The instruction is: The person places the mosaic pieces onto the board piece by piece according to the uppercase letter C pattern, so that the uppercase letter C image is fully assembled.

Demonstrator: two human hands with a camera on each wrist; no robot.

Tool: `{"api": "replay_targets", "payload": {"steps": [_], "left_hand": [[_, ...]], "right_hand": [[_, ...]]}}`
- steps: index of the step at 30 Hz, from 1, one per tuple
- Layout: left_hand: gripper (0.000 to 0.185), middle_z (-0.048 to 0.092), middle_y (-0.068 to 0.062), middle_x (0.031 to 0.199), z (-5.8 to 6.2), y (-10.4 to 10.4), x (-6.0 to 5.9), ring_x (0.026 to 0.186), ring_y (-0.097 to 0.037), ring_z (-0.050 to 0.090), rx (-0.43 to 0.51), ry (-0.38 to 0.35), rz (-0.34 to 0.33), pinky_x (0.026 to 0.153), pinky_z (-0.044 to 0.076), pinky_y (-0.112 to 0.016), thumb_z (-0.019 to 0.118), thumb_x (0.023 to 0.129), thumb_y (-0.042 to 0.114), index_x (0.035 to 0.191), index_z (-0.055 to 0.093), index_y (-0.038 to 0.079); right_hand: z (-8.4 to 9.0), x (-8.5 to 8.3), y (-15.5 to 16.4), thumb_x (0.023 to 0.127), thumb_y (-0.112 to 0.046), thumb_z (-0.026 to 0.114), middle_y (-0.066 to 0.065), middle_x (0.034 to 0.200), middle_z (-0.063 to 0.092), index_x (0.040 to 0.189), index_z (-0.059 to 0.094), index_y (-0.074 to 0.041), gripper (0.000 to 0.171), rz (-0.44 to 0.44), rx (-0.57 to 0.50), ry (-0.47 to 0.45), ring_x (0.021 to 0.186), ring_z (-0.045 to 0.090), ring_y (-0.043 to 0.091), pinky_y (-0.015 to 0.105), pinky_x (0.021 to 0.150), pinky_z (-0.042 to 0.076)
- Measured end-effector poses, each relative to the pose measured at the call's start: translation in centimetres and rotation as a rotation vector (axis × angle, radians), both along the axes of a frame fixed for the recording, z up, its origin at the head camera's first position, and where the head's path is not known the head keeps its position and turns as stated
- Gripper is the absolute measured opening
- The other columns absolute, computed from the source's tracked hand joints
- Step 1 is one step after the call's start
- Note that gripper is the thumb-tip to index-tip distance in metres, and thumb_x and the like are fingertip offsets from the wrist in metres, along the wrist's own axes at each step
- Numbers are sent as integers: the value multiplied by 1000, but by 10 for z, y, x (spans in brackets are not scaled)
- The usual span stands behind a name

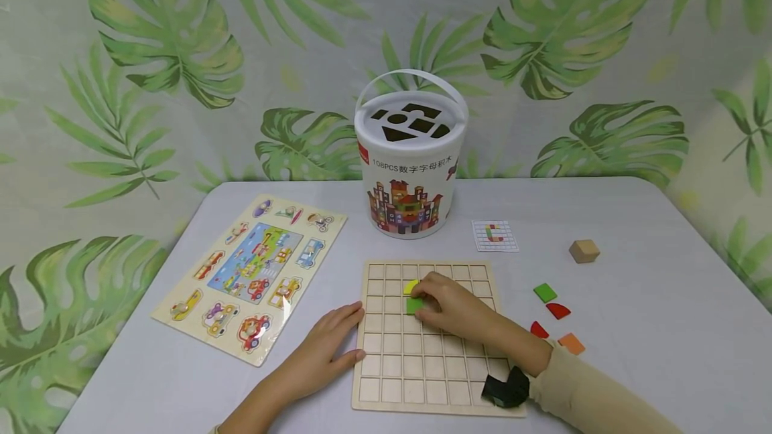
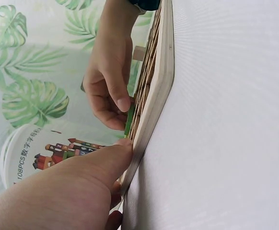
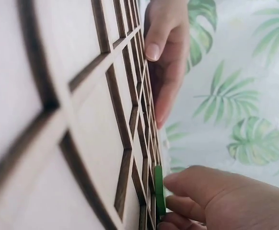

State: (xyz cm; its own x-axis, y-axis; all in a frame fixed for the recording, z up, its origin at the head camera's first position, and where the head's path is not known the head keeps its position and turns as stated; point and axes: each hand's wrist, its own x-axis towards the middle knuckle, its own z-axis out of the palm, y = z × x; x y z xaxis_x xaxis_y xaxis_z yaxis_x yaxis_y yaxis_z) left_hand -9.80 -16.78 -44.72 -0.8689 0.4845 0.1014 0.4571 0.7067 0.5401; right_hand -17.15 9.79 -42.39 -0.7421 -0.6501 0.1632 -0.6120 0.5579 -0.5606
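My left hand lies flat, fingers relaxed and straight, against the left edge of the wooden grid board, holding nothing; that should steady the board, so I would keep the pressure light and even. To its right, in the upper rows of the grid, the green square tile sits at a cell just below a yellow piece. My right hand curls over it, fingertips pinching its edge. I would square the tile to the cell walls, then press it level.
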Motion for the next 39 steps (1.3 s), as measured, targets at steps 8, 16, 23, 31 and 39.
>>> {"api": "replay_targets", "payload": {"steps": [8, 16, 23, 31, 39], "left_hand": [[64, 27, -3, 144, 1, 0, 0, 131, -23, 21, 1, 0, -1, 105, 19, -41, 53, 88, 42, 138, 35, 7], [62, 28, -3, 143, 2, 0, 1, 130, -22, 22, 8, 10, -8, 105, 21, -40, 56, 87, 37, 137, 36, 6], [62, 28, -4, 143, 3, 1, 1, 130, -22, 22, 8, 7, -11, 105, 21, -40, 55, 88, 38, 137, 36, 6], [62, 28, -3, 143, 3, 1, 0, 131, -22, 22, 5, 1, -7, 105, 21, -40, 56, 87, 38, 137, 36, 6], [62, 28, -3, 143, 2, 1, 0, 130, -22, 22, 5, 6, -3, 105, 20, -40, 56, 87, 38, 137, 36, 7]], "right_hand": [[-3, -1, 0, 85, -17, 64, -1, 103, 54, 105, 62, -7, 23, 6, -21, 8, 90, 51, 10, 27, 78, 46], [-4, 0, -3, 83, -19, 65, -3, 96, 55, 105, 64, -9, 24, 17, -1, 48, 83, 50, 8, 23, 70, 45], [3, 4, 1, 83, -25, 66, -2, 107, 52, 115, 58, -11, 36, -8, 19, -40, 96, 49, 9, 29, 83, 44], [27, 12, 20, 82, -26, 66, 0, 124, 47, 128, 48, -11, 51, -75, -15, -38, 112, 45, 16, 37, 91, 42], [38, 18, 63, 80, -24, 69, 3, 124, 47, 126, 48, -11, 52, -156, -51, 110, 115, 43, 22, 44, 89, 42]]}}
